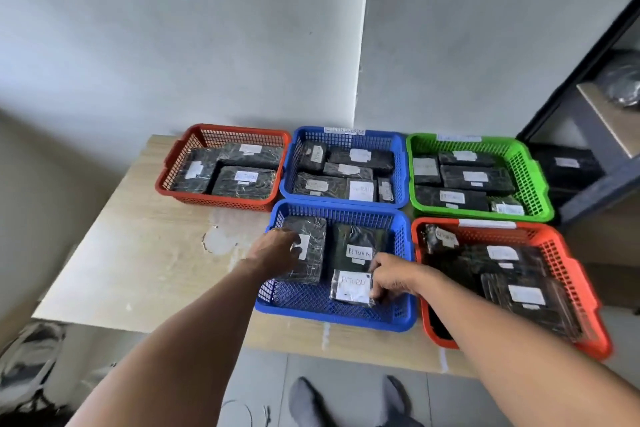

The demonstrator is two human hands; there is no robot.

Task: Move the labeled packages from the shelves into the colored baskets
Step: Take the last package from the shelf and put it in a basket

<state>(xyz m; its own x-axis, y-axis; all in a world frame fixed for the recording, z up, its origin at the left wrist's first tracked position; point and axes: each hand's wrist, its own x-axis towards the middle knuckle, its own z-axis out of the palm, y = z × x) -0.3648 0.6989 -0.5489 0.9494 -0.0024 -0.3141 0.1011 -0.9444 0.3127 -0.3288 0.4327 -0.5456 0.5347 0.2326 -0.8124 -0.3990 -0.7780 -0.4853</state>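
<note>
Blue near basket [403,274] on a pale wooden table [138,253], holding three black wrapped packages. Left hand [277,250] resting on the tall left package [306,248], fingers curled over its white label; long axis running away from the viewer. Right hand [391,279] pinching the right edge of the small package [351,288], lying flat near the front wall, label reading "RETURN". Middle package [358,246] upright between them, also lengthwise front to back. Four other filled baskets around.
</note>
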